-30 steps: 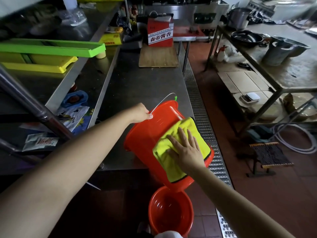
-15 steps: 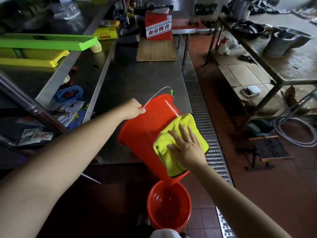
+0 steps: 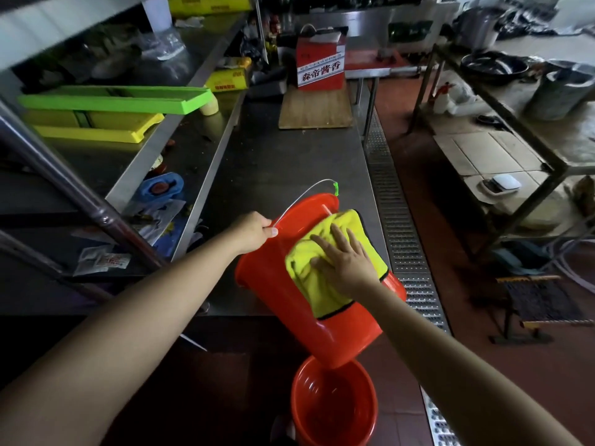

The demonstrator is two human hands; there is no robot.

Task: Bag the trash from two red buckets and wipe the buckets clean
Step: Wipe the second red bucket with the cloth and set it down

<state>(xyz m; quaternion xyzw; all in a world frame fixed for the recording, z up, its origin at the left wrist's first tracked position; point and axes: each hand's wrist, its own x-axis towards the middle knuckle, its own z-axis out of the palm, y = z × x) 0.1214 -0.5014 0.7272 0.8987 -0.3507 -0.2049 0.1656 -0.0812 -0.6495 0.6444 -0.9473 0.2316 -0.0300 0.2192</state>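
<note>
Since the earlier frame, the right hand (image 3: 346,263) has slid its yellow cloth (image 3: 325,272) slightly up the tilted red bucket (image 3: 273,284). Fingers lie flat, pressing the cloth against the glossy plastic side. The left hand (image 3: 254,231) pinches the wire handle (image 3: 302,196) at the steel counter's (image 3: 273,156) edge. Two red buckets show: the second bucket (image 3: 333,403) stands upright on the floor below.
</note>
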